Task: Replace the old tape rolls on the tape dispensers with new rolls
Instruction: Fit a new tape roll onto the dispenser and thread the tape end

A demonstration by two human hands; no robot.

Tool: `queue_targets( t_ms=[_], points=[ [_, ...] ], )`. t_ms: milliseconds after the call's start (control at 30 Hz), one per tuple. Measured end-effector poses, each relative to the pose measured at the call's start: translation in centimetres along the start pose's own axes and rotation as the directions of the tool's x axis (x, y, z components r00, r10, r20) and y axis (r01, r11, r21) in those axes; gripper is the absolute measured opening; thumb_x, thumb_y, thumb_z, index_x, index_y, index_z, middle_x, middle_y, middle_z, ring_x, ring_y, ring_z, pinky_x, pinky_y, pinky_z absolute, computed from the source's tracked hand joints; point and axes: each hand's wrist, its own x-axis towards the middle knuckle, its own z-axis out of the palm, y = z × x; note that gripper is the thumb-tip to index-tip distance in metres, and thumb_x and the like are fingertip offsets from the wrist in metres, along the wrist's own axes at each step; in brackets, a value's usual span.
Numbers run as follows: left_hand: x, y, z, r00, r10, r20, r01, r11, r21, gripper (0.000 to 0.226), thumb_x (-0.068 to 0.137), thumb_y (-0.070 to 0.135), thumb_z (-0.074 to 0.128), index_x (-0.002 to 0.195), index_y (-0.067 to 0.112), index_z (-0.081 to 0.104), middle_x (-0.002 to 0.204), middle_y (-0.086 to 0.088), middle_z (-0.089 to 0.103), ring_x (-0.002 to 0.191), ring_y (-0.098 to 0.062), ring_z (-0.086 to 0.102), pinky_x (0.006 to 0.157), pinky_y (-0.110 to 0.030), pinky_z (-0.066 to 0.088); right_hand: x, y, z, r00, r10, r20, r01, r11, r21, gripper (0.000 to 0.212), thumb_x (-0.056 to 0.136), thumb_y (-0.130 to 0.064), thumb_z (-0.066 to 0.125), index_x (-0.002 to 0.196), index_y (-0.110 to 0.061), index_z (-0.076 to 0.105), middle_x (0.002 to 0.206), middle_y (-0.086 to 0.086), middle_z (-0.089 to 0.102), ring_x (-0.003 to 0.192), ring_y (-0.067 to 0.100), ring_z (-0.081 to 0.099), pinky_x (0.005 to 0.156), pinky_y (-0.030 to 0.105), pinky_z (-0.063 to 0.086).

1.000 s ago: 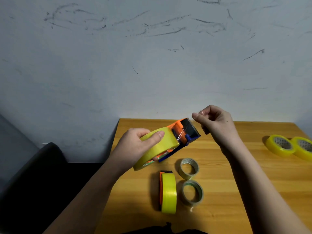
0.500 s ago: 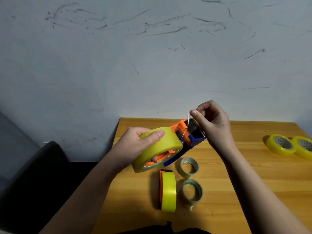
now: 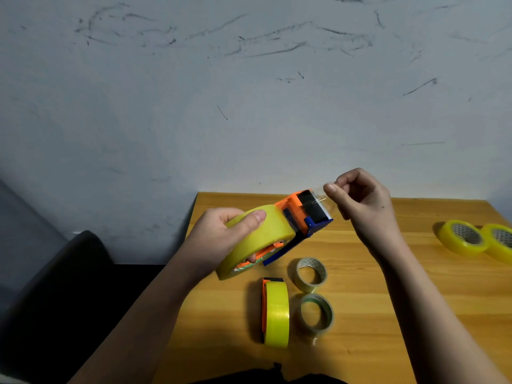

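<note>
Hands [image 3: 363,200] raised, pinching tape end [image 3: 321,195]

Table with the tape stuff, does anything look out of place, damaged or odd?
Nothing stands out. The left hand grips the dispenser with its yellow roll, the right hand pinches the clear tape end, and the other rolls lie neatly on the table.

A single head-worn view looks forward and down, close over the wooden table [image 3: 360,300] in the lower right of the frame. A scuffed wall [image 3: 249,92] fills the upper half, facing the camera.
</note>
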Motion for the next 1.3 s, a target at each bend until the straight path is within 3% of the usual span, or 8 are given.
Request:
queue_targets(
  t_ms=[200, 400, 633, 733, 867, 1067, 1233, 1300],
  points=[
    [0.0, 0.0, 0.2, 0.998, 0.037, -0.048, -0.034, 0.998, 0.043, 0.065, 0.064, 0.055, 0.057, 0.079, -0.008, 0.06, 0.052, -0.01, 0.065, 0.042, -0.014, 0.06, 0.045, -0.023, 0.048, 0.3, -0.1, -0.5, 0.978, 0.206, 0.036, -0.209, 0.974, 0.091, 0.015, 0.086, -0.016, 0.069, 0.08, -0.012, 0.055, 0.052, -0.004, 0.041, 0.045, 0.006, 0.038, 0.044, 0.017, 0.035],
    [-0.2, 0.0, 0.0, 1.0, 0.005, -0.026, -0.004, 1.0, 0.03, 0.058, 0.064, 0.052, 0.057, 0.076, -0.005, 0.06, 0.049, -0.006, 0.064, 0.041, -0.013, 0.06, 0.044, -0.019, 0.046, 0.4, 0.2, -0.3, 0.91, 0.384, 0.158, -0.414, 0.865, 0.284, 0.022, 0.073, -0.029, 0.069, 0.067, -0.02, 0.049, 0.049, -0.006, 0.035, 0.047, 0.008, 0.033, 0.047, 0.019, 0.034],
    [-0.1, 0.0, -0.1, 1.0, -0.01, -0.007, 0.01, 0.998, 0.055, 0.045, 0.082, 0.038, 0.06, 0.078, -0.007, 0.059, 0.05, -0.005, 0.064, 0.043, -0.013, 0.061, 0.045, -0.02, 0.049, 0.8, 0.5, -0.5, 0.923, 0.361, 0.131, -0.383, 0.898, 0.217, 0.021, 0.073, -0.026, 0.072, 0.07, -0.017, 0.053, 0.05, -0.006, 0.038, 0.045, 0.005, 0.036, 0.048, 0.018, 0.035],
    [0.1, 0.1, -0.4, 1.0, -0.023, 0.02, 0.021, 0.997, 0.071, 0.054, 0.07, 0.05, 0.058, 0.08, -0.003, 0.062, 0.052, -0.005, 0.066, 0.045, -0.014, 0.063, 0.047, -0.021, 0.049, 1.1, 0.4, -0.7, 0.953, 0.289, 0.097, -0.299, 0.946, 0.123, 0.017, 0.08, -0.018, 0.072, 0.075, -0.012, 0.057, 0.049, -0.007, 0.038, 0.047, 0.006, 0.037, 0.048, 0.021, 0.034],
    [0.4, -0.1, -0.9, 0.993, -0.086, 0.085, 0.081, 0.995, 0.061, 0.044, 0.072, 0.05, 0.055, 0.077, 0.007, 0.064, 0.054, -0.008, 0.067, 0.047, -0.014, 0.062, 0.049, -0.022, 0.051, 1.0, 0.0, -0.7, 0.989, 0.143, 0.043, -0.14, 0.988, -0.067, 0.016, 0.082, -0.015, 0.074, 0.076, -0.01, 0.06, 0.048, -0.01, 0.046, 0.047, 0.002, 0.044, 0.048, 0.014, 0.039],
    [0.6, -0.6, -1.6, 0.976, -0.092, 0.198, 0.092, 0.996, 0.01, 0.038, 0.073, 0.046, 0.053, 0.078, 0.01, 0.063, 0.057, -0.007, 0.067, 0.049, -0.012, 0.062, 0.051, -0.021, 0.051, 1.4, 0.3, -1.3, 0.95, 0.293, 0.107, -0.297, 0.955, 0.015, 0.016, 0.082, -0.017, 0.072, 0.074, -0.011, 0.058, 0.047, -0.008, 0.041, 0.046, 0.007, 0.04, 0.052, 0.027, 0.037],
    [0.8, -1.0, -1.7, 0.973, -0.077, 0.217, 0.085, 0.996, -0.025, 0.03, 0.083, 0.043, 0.061, 0.08, 0.014, 0.065, 0.06, -0.008, 0.068, 0.052, -0.012, 0.064, 0.052, -0.021, 0.052, 1.5, 0.3, -1.6, 0.932, 0.335, 0.14, -0.343, 0.938, 0.041, 0.02, 0.072, -0.027, 0.073, 0.075, -0.012, 0.059, 0.048, -0.006, 0.041, 0.048, 0.008, 0.041, 0.053, 0.027, 0.038],
    [0.9, -1.1, -1.8, 0.972, -0.088, 0.217, 0.099, 0.994, -0.042, 0.029, 0.079, 0.04, 0.054, 0.084, 0.013, 0.065, 0.061, -0.009, 0.069, 0.054, -0.014, 0.064, 0.052, -0.021, 0.052, 1.5, 0.2, -1.5, 0.938, 0.318, 0.135, -0.326, 0.944, 0.04, 0.018, 0.075, -0.025, 0.073, 0.074, -0.012, 0.06, 0.048, -0.006, 0.042, 0.048, 0.008, 0.041, 0.052, 0.026, 0.039]
  ],
)
